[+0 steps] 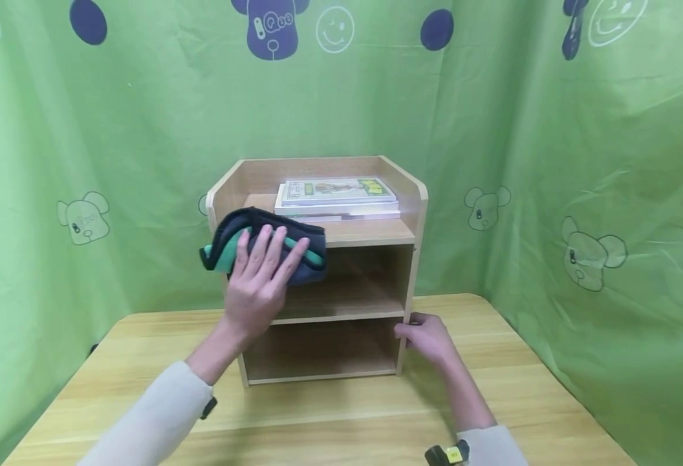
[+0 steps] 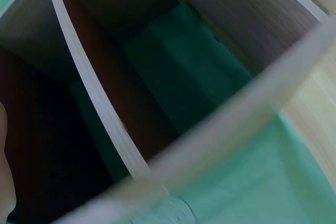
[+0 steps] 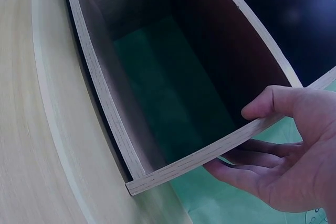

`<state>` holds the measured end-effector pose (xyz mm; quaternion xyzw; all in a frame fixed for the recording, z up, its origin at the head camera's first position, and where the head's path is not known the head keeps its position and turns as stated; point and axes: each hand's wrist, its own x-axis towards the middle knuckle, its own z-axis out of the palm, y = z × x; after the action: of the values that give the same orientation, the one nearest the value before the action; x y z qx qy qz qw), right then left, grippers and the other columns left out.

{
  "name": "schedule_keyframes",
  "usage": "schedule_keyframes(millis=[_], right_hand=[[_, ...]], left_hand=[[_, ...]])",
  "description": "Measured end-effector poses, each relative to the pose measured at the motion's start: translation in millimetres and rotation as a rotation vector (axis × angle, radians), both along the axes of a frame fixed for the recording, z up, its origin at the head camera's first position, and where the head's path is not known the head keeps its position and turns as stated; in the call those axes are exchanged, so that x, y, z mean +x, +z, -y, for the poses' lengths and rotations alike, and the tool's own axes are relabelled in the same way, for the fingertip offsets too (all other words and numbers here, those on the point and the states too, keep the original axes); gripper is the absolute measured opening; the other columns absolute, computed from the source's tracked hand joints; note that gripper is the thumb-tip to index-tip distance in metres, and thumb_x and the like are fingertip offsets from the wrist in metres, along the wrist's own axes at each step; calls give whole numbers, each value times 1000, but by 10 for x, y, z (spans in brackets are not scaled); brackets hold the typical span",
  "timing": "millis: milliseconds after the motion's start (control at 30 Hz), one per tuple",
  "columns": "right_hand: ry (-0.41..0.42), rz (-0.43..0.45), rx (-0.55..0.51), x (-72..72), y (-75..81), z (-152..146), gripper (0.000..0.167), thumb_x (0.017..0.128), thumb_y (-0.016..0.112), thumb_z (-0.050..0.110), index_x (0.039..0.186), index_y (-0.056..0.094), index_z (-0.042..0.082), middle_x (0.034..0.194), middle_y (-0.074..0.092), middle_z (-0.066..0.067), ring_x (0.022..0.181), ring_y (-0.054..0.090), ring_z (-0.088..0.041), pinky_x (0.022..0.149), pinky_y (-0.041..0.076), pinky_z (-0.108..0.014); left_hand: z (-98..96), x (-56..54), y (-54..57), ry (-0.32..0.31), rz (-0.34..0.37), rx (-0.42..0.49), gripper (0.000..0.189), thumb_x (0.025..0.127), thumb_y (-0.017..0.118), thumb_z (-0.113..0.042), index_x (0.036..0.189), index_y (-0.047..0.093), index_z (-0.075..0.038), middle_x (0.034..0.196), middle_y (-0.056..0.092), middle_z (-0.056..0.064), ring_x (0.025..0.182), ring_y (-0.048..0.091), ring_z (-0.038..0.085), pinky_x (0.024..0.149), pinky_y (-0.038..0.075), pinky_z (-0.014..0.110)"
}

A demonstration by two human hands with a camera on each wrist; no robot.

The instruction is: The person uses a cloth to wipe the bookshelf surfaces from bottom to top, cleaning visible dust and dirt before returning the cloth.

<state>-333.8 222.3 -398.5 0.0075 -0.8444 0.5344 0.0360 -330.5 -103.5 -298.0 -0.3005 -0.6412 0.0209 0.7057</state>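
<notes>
A small wooden shelf unit stands upright on the table. My left hand grips a rolled-up dark navy and green cloth with black edging, in front of the shelf's upper left. Its fingers lie over the near side of the cloth; the thumb is hidden. Only a sliver of that hand enters the left wrist view. Low on the right side, my right hand pinches the front edge of the side panel, thumb inside and fingers outside.
Several stacked books lie on the shelf's top level, within its raised sides. Below are two open compartments, whose back shows green in the wrist views. A light wooden table carries the unit, and a green printed curtain hangs around it.
</notes>
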Motion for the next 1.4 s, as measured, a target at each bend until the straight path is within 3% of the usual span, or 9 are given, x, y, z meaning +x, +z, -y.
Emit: schedule_keyframes(millis=[367, 567, 700, 833, 1067, 1400], right_hand=[[-10, -9, 1, 24, 13, 7, 51, 86, 71, 15, 127, 61, -13, 107, 74, -23, 93, 73, -31, 93, 57, -49], [-8, -10, -28, 10, 7, -9, 42, 88, 69, 11, 122, 64, -12, 99, 76, -20, 94, 73, -33, 92, 58, -50], [-29, -18, -16, -3, 2, 8, 38, 85, 70, 11, 117, 68, -10, 95, 76, -15, 88, 74, -27, 88, 60, -46], [-26, -26, -8, -19, 24, 31, 36, 85, 70, 12, 116, 69, -8, 95, 76, -15, 88, 73, -26, 87, 60, -45], [10, -13, -21, -27, 29, 18, 44, 88, 68, 10, 126, 62, -12, 102, 75, -21, 94, 74, -31, 90, 59, -47], [12, 1, -23, 2, 8, -27, 58, 86, 70, 16, 134, 55, -14, 112, 72, -23, 98, 73, -34, 98, 54, -51]], left_hand=[[-932, -34, 21, 159, 146, -149, 56, 98, 44, -12, 154, 44, -14, 153, 49, 19, 144, 44, 38, 122, 25, 60], [-1375, -26, 96, 126, 173, -183, 55, 101, 43, -9, 155, 43, -20, 153, 49, 18, 144, 44, 37, 123, 23, 59], [-1494, -8, 138, 127, 160, -197, 53, 101, 47, -9, 152, 49, -24, 151, 53, 17, 142, 47, 36, 122, 25, 59], [-1411, 11, 205, 118, 169, -229, 47, 102, 50, -13, 147, 55, -23, 149, 55, 15, 141, 49, 34, 122, 27, 57], [-1109, 26, 257, 51, 202, -321, 45, 101, 52, -10, 144, 59, -20, 149, 56, 14, 142, 49, 33, 123, 27, 56], [-341, 61, 202, -18, 165, -269, 45, 98, 45, -8, 137, 65, -17, 143, 59, 18, 136, 54, 38, 119, 33, 58]])
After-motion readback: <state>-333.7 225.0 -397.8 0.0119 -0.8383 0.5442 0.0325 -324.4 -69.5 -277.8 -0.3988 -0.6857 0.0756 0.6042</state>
